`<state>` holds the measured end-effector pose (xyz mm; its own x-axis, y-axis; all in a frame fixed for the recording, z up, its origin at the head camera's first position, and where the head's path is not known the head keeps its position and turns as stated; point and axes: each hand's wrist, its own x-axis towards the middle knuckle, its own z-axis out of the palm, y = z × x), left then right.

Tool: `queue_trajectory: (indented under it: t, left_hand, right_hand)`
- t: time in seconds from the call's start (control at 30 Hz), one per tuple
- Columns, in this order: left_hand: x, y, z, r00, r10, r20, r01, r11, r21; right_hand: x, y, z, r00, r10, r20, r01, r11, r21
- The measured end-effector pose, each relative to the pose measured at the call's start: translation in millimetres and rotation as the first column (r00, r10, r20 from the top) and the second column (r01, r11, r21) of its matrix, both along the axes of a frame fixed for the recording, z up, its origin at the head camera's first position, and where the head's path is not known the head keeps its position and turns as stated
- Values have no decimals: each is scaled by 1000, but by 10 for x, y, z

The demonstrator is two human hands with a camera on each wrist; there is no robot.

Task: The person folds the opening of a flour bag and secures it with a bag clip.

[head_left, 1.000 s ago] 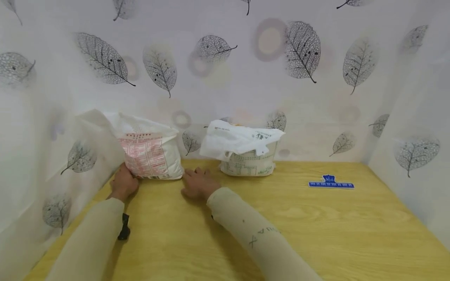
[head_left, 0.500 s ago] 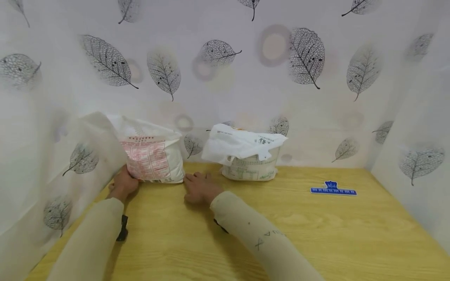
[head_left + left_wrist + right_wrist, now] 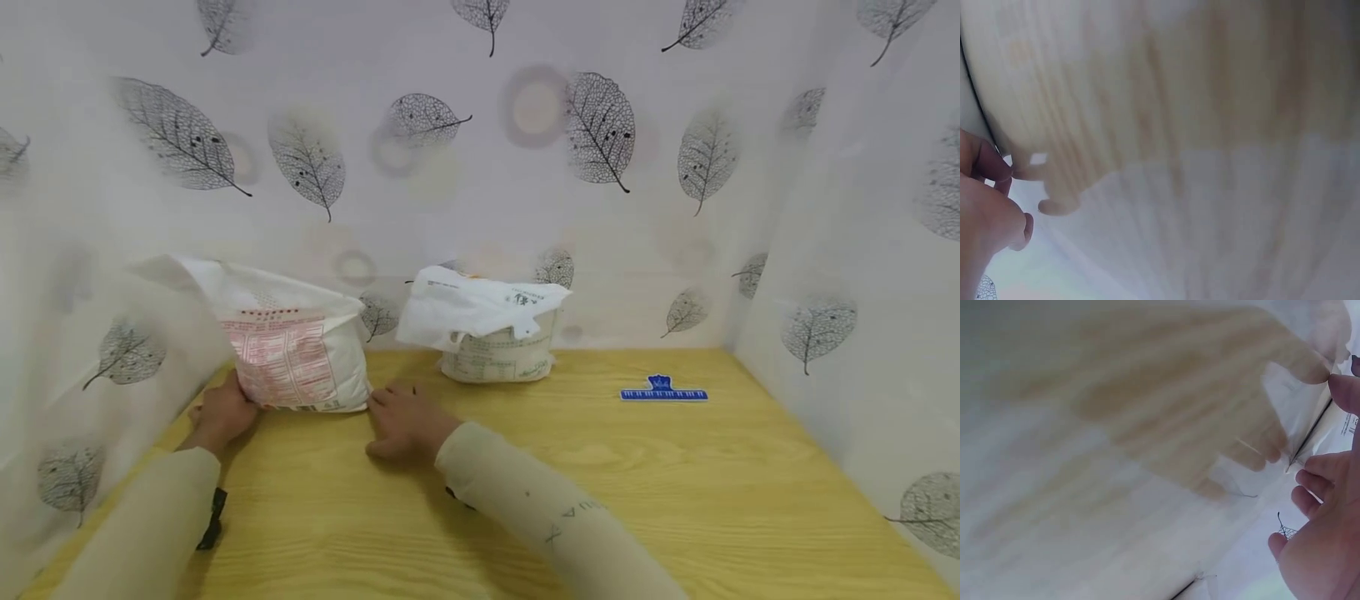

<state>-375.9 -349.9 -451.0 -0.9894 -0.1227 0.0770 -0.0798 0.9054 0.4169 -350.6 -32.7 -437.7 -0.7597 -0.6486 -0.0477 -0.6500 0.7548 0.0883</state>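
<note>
A filled white plastic bag with red print (image 3: pixel 288 354) stands at the back left of the table in the head view, its loose top flopping to the left. My left hand (image 3: pixel 223 412) grips its lower left corner, with some fingers hidden behind the bag. At the lower right corner my right hand (image 3: pixel 411 423) pinches the bag's edge, back of the hand up. The left wrist view shows the left hand (image 3: pixel 988 209) with finger and thumb bent close together. In the right wrist view the right hand's (image 3: pixel 1329 519) fingertips meet at a small white corner.
To the right stands a second white bag with green print (image 3: pixel 498 358), its top folded over. A blue clip with a piano-key pattern (image 3: pixel 663 393) lies farther right on the wooden table (image 3: pixel 570 475). Leaf-printed curtains (image 3: pixel 465 200) enclose the back and sides.
Both hands and the red-printed bag have come a little toward me, away from the back curtain. The head view has turned slightly right. The green-printed bag and the clip stay put.
</note>
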Motion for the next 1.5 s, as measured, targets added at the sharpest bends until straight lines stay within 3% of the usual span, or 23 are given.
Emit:
queue_trajectory:
  t: [0.33,0.6,0.9,1.13,1.33,1.4,1.5]
  left_hand:
    - [103,50,-62,993,-115,0,114,988,-102]
    - [209,31,-30,983,-165,-84,151,977,-153]
    - [199,98,-78,966,-226,-121,201,961,-191]
    - [227,147,-55,959,-251,-133,225,957,-182]
    - [278,177,-47,951,-270,-150,242,953,-180]
    - [277,176,-60,947,-276,-162,244,951,-192]
    - [284,170,-85,945,-276,-177,237,949,-209]
  right_hand:
    - [40,163,-22,995,94,-41,-95,995,-29]
    - [129,163,40,973,179,-145,-185,982,-34]
    - [163,196,9,972,150,-181,-170,980,-100]
    - [171,278,3,996,64,-62,-77,967,-243]
    - [222,285,-16,996,-83,-14,66,878,-474]
    - [244,260,-19,991,-130,-30,98,863,-495]
    - [296,190,-41,980,-200,-17,175,890,-421]
